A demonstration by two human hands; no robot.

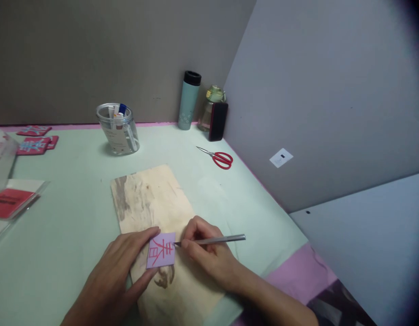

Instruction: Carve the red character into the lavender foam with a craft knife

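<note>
A small purple square (168,261) with a red character drawn on it rests on a wooden board (155,194). Thumb and forefinger of my left hand (122,260) grip it along its left side, at the upper and lower corners. My right hand (209,253) is closed in a pen-like grip on a silver craft knife (226,238). The knife's tip meets the square near its right edge, beside the red strokes; whether it cuts in cannot be made out. Part of the board is hidden under my hands.
Red-handled scissors (222,159) lie beyond the board. Farther back stand a clear tub (117,133) of pens, a teal tumbler (189,102), a green-lidded bottle (205,113) and a phone (218,121). Red squares (34,146) and a plastic-wrapped red packet (10,202) sit at left.
</note>
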